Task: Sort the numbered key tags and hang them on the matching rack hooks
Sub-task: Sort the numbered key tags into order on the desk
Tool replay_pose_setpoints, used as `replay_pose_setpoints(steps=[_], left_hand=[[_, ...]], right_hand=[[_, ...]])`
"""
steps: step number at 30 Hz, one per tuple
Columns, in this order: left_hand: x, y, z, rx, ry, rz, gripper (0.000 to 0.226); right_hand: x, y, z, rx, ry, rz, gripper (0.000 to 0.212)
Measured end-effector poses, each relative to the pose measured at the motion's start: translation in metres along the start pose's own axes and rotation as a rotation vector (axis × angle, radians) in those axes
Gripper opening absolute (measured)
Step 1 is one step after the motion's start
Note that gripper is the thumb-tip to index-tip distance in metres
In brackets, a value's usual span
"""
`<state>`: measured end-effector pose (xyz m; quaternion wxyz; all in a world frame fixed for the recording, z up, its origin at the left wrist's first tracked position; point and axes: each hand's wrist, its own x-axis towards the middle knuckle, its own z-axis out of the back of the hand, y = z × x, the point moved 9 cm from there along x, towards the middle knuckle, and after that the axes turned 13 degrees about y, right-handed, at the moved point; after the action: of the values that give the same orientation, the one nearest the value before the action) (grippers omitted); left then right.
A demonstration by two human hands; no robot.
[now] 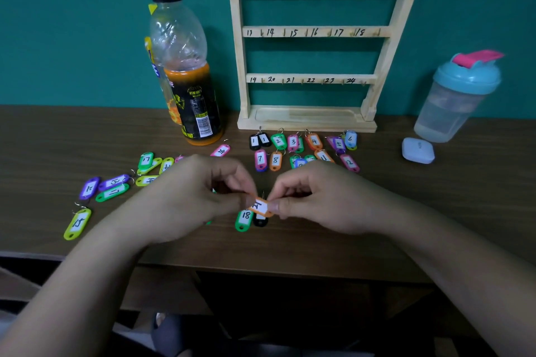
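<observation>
Head view shows left hand point(200, 194) and right hand point(307, 197) together pinching an orange key tag point(260, 207) above the green 18 tag point(244, 219) on the wooden table point(406, 211).

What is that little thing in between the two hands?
An orange key tag, pinched at its ends by the left hand and the right hand; the head view shows it.

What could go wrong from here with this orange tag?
The orange tag, pinched between the left hand and right hand, shows a tilted, blurred number; it may be misread and hung wrongly. Reaching to the wooden rack crosses the sorted tag rows, which a forearm could scatter. The drink bottle nearby could tip.
</observation>
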<state>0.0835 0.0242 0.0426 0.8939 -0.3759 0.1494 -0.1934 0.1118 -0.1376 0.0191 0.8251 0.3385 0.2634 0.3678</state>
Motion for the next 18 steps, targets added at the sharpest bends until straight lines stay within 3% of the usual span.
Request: replay_pose_setpoints(steps=[5,9,13,18], left_hand=[[0.003,-0.014,0.001,-0.001,-0.132,-0.063,0.004],[0.008,-0.015,0.004,-0.023,-0.233,-0.078,0.014],[0.012,-0.019,0.0,0.038,-0.26,-0.061,0.015],[0.014,-0.018,-0.003,0.114,-0.261,-0.014,0.011]], right_hand=[[-0.002,-0.002,0.013,0.092,-0.142,0.062,0.006],[-0.004,-0.005,0.02,0.127,-0.131,0.06,0.009],[-0.012,-0.019,0.037,0.103,-0.142,-0.04,0.008],[-0.032,-0.057,0.079,0.107,-0.295,-0.227,0.012]])
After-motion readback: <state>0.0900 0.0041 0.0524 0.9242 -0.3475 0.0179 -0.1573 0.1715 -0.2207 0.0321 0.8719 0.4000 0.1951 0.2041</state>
